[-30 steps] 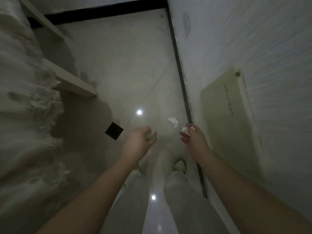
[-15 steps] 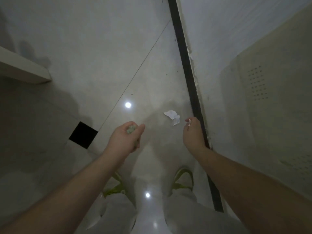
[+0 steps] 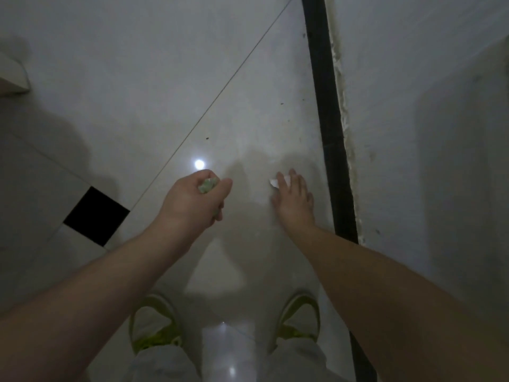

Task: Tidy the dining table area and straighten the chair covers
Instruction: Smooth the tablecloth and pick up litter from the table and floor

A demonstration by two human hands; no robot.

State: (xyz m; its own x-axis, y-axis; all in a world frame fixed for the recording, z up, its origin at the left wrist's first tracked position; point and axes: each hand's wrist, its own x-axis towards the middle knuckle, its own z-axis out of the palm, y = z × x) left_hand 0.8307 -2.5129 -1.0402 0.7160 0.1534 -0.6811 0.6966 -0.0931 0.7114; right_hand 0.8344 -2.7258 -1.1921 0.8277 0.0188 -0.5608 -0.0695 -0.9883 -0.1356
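Nearest, two pale trouser legs (image 3: 162,365) and yellow-green sandals (image 3: 154,321) stand on the glossy floor tiles (image 3: 137,78), one sandal under each forearm. Further out, the left hand (image 3: 192,199) is curled round a small greenish-white crumpled scrap (image 3: 208,184), which pokes out between thumb and forefinger; a bit of it also shows below the fist. Right hand (image 3: 293,198) is down low with fingers straight and spread, lying over a white paper scrap (image 3: 274,183) on the floor; only the scrap's left corner shows past the fingers, so actual grip cannot be told. Just right of that hand runs a black floor strip (image 3: 327,133) along the wall (image 3: 413,106). Left of the left hand sits a black square tile inset (image 3: 96,216). Beyond the hands, a bright light reflection (image 3: 199,164) on the tile, then a diagonal grout line (image 3: 234,75). Far left edge, a pale furniture corner (image 3: 13,75).
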